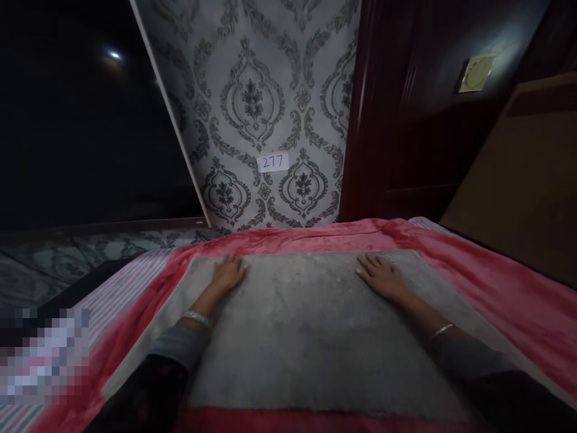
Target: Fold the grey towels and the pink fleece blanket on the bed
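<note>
Grey mat [306, 337] lies flat and spread out on a pink-red blanket [311, 239], its far edge near the wall side; blanket shows along all its sides. Both arms reach forward from the lower corners, dark sleeves with grey cuffs, forearms low over the mat and angled inward. Left hand [229, 273] rests palm down by the far edge, toward the far left corner; right hand [381, 276] likewise, toward the far right corner, the two well apart. Green bangle [197, 318] on left wrist, thin bracelet [443, 330] on right. Striped cloth [121, 291] beneath the blanket at left. Brown panel [527, 174] stands at right; cannot tell whether it is a box side. Both hands open, fingers extended, a little spread on the right, laid on the mat's surface; neither grips anything visible. Behind: patterned wallpaper [252, 102] with a card [273, 162] reading 277, dark screen [85, 120] left, dark red door [396, 132] right.
</note>
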The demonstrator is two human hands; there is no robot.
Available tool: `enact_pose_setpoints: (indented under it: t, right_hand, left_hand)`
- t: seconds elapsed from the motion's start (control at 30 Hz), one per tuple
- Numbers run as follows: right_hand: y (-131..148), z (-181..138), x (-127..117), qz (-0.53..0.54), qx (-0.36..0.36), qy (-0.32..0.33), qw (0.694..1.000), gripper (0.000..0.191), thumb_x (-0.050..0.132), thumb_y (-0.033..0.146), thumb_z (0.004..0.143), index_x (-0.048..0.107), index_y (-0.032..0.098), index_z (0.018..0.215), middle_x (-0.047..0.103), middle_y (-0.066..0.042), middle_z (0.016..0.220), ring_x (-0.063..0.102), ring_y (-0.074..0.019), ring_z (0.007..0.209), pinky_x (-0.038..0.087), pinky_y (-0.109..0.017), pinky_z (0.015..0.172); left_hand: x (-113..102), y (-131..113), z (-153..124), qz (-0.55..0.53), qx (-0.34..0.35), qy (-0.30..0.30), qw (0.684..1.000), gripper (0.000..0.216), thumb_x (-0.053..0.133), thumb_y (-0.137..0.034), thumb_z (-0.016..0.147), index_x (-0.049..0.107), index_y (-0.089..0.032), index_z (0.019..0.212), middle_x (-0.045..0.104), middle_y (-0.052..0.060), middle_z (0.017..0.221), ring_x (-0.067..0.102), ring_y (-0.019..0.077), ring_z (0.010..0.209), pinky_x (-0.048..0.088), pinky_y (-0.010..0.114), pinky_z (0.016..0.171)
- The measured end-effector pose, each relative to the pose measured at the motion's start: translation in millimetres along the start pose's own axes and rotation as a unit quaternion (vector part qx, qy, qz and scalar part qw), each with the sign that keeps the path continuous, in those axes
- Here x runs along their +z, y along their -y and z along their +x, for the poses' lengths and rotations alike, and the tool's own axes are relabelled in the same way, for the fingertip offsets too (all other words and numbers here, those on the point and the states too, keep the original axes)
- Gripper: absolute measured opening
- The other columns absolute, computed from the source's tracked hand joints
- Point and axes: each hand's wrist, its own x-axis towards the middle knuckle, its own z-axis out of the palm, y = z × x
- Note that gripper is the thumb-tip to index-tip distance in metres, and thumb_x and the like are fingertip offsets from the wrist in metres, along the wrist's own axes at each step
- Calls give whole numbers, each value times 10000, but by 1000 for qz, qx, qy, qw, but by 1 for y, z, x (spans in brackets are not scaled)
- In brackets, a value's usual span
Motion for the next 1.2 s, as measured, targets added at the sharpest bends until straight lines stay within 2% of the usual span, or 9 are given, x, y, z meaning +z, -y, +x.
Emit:
enact_pose_setpoints:
  t: [0.13,0.23,0.37,0.57,0.67,0.77,0.9,1.03,1.2]
  right_hand:
    - [67,12,-4,9,-107,1,994,578,321,425,1045,336,257,1597,227,-60,1666,188,-266,1537,203,-554,1225]
    - [113,18,6,37,-200,7,979,585,312,397,1053,294,226,1612,226,-73,1661,182,-277,1538,203,-589,1218]
    - [126,23,23,53,-241,-27,969,566,326,439,1061,353,236,1588,300,-89,1631,255,-303,1514,255,-618,1190]
    - [45,38,20,42,-182,-50,981,554,366,426,1057,442,170,1542,367,-160,1589,331,-361,1471,294,-620,1164]
    - [-25,40,14,30,-92,-53,994,574,352,404,1045,462,109,1526,384,-228,1561,350,-411,1448,314,-665,1132]
    - [-94,31,14,13,16,-57,998,569,350,413,1026,457,190,1539,374,-168,1587,308,-373,1479,277,-659,1161]
    - [-148,7,15,17,98,-46,994,595,280,373,1027,361,192,1588,282,-118,1642,235,-315,1518,257,-592,1201]
    - [-149,-11,4,15,136,-41,990,588,280,360,1024,389,185,1574,356,-148,1607,310,-349,1484,331,-598,1157]
    - [-94,-29,-3,-13,116,-65,991,595,266,482,1034,490,194,1504,336,-192,1606,298,-418,1469,381,-689,1062]
  left_hand:
    - [26,-54,31,-27,86,61,994,536,471,-380,1022,423,-198,1524,383,110,1621,318,275,1512,260,524,1244]
    - [47,-91,39,-42,148,89,984,594,399,-382,1030,318,-176,1581,285,121,1659,225,258,1551,179,536,1265]
    - [66,-107,34,-39,146,83,985,593,351,-398,1033,335,-163,1576,287,137,1653,226,276,1550,179,574,1255]
    - [57,-64,41,-43,149,81,985,600,314,-441,1036,352,-191,1580,287,125,1652,250,331,1536,180,589,1246]
    - [46,-3,39,-31,91,82,992,594,348,-369,1017,377,-136,1563,317,184,1629,282,390,1513,205,652,1203]
    - [38,76,25,-2,-9,76,997,588,303,-365,1018,383,-141,1555,341,179,1623,290,379,1511,209,663,1183]
    - [30,150,0,35,-114,70,990,592,252,-365,1023,344,-175,1577,246,135,1671,181,345,1554,161,656,1201]
    - [12,146,-10,54,-168,95,980,610,233,-395,1022,343,-174,1580,222,143,1679,188,394,1543,193,701,1173]
    - [2,78,-22,88,-107,69,988,608,257,-440,1015,475,-153,1504,337,164,1636,230,406,1524,218,698,1172]
